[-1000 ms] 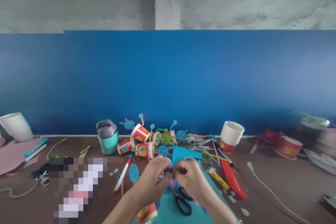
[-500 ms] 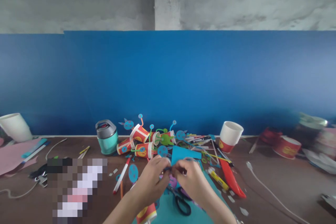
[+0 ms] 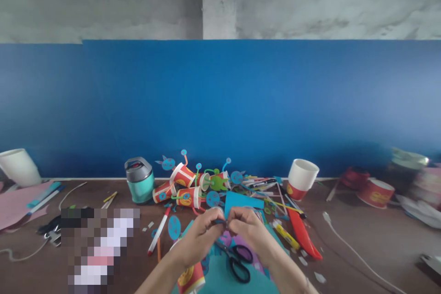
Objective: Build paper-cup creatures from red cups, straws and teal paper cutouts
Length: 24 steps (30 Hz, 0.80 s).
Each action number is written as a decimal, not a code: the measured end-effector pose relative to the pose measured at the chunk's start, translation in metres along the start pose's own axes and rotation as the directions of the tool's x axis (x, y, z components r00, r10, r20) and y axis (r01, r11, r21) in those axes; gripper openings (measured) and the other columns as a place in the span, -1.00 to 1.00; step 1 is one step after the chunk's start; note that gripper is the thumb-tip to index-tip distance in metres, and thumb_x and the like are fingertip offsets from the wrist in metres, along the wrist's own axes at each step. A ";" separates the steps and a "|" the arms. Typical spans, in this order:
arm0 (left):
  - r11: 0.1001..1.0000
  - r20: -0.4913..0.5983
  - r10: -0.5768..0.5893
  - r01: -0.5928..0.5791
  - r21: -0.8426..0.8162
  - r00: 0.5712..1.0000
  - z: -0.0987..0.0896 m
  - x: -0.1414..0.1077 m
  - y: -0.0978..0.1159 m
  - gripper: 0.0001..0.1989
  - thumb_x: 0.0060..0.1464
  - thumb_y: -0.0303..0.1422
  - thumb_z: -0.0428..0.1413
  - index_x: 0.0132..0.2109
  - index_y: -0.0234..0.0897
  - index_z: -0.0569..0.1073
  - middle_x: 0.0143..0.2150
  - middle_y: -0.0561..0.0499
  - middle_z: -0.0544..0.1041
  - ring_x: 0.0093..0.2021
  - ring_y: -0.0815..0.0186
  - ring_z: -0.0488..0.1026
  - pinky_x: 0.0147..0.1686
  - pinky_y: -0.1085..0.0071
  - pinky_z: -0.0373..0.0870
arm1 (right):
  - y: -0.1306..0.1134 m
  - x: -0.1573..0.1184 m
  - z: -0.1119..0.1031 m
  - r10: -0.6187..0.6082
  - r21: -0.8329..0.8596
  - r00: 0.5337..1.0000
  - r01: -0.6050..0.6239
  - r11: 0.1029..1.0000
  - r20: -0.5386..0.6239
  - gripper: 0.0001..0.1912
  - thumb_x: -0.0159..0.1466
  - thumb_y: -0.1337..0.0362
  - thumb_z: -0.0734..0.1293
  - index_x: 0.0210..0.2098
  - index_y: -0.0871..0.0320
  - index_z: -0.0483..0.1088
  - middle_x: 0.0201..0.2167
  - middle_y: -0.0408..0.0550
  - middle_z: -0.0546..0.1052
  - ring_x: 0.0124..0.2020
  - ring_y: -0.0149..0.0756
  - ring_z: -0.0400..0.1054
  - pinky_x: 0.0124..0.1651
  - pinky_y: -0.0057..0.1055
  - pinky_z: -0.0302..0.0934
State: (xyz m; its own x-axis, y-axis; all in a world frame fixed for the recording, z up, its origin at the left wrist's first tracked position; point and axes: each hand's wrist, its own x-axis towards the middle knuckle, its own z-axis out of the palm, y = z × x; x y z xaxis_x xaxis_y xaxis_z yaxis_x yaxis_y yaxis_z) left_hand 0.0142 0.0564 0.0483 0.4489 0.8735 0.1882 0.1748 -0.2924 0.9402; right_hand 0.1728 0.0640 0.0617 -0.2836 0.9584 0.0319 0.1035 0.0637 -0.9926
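Note:
My left hand (image 3: 201, 234) and my right hand (image 3: 250, 229) meet above the middle of the desk, thumbs and fingers pinched together. Between the fingertips is a small bluish piece, too covered to name. Below them black-handled scissors (image 3: 237, 264) lie on teal paper (image 3: 223, 280) and purple paper (image 3: 254, 257). Partly behind my left wrist is a red and yellow paper cup (image 3: 192, 279). A blue oval cutout (image 3: 174, 227) with drawn marks lies to the left of that hand.
Decorated paper cups (image 3: 189, 196) with cutouts are heaped behind my hands. A teal flask (image 3: 140, 183) and red-capped marker (image 3: 159, 232) stand and lie left. Rightward are a yellow glue stick (image 3: 286, 235), red pouch (image 3: 303, 234), stacked white cups (image 3: 303, 177) and a white cable (image 3: 358, 252).
My fingertips have shifted slightly and my right hand has turned a little, showing more of the scissors and purple paper. Both hands stay pinched together.

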 end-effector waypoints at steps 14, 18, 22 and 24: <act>0.997 -0.016 -0.072 0.072 0.017 0.997 -0.014 0.001 0.008 -0.93 0.01 -0.40 -0.03 -0.39 -0.27 0.32 -0.42 0.09 0.29 -0.37 0.37 0.20 -0.32 0.47 0.17 | 0.025 0.011 -0.018 -0.241 -0.663 0.949 0.049 0.747 -0.201 -0.87 0.05 0.38 0.19 -0.54 0.15 0.36 -0.53 -0.10 0.46 -0.42 -0.29 0.32 -0.35 -0.44 0.08; 0.998 -0.060 0.021 -0.017 0.064 0.998 -0.012 0.001 0.005 -0.96 -0.03 -0.45 0.05 -0.42 -0.28 0.35 -0.32 0.03 0.36 -0.28 0.33 0.29 -0.27 0.46 0.20 | 0.009 0.000 -0.013 -0.230 -0.732 0.966 0.073 0.678 -0.116 -0.70 0.15 0.45 0.10 -0.44 0.13 0.44 -0.50 -0.09 0.54 -0.42 -0.28 0.40 -0.32 -0.43 0.10; 0.995 -0.063 0.045 -0.039 0.090 0.997 -0.012 0.001 0.001 -0.92 0.00 -0.46 0.08 -0.43 -0.29 0.42 -0.34 0.02 0.37 -0.29 0.33 0.32 -0.27 0.45 0.22 | 0.008 -0.005 -0.009 -0.252 -0.824 0.964 0.078 0.561 -0.080 -0.72 0.25 0.35 0.16 -0.25 0.11 0.51 -0.44 0.00 0.60 -0.27 -0.13 0.46 -0.03 -0.22 0.07; 0.994 -0.069 0.048 -0.041 0.104 0.996 -0.013 0.002 -0.001 -0.92 0.00 -0.44 0.12 -0.43 -0.30 0.48 -0.38 0.03 0.39 -0.30 0.32 0.33 -0.26 0.44 0.23 | 0.010 -0.004 -0.009 -0.237 -0.801 0.970 0.097 0.591 -0.058 -0.71 0.21 0.40 0.19 -0.24 0.09 0.54 -0.40 0.00 0.62 -0.25 -0.12 0.47 0.10 -0.11 -0.01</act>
State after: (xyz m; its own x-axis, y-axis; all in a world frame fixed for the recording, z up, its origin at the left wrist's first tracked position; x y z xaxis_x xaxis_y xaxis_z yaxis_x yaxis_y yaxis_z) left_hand 0.0036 0.0638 0.0516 0.3956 0.8832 0.2520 0.2468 -0.3665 0.8971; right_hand 0.1832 0.0634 0.0522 -0.2446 0.9303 0.2732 0.7970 0.3534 -0.4899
